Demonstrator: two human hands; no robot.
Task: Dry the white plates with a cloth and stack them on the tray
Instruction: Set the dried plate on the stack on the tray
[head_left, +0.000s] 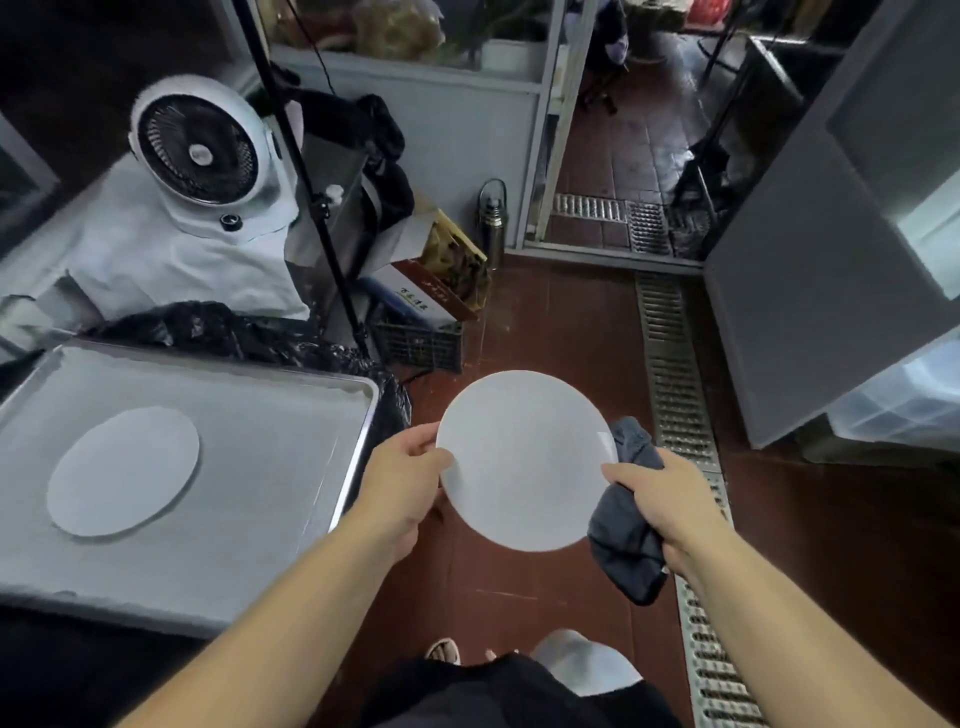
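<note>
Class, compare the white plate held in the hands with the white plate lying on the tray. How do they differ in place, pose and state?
The held plate is in the air over the floor, gripped at its rim by the left hand and right hand, which also holds a grey cloth. The tray plate lies flat on the metal tray, touched by nothing. It sits left of the held one. Both are round, plain white.

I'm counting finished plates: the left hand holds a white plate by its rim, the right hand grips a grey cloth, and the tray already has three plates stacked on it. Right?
Not quite. The head view shows a single plate on the tray, not three. The rest holds: the left hand holds the white plate by its rim, and the right hand grips the grey cloth.
</note>
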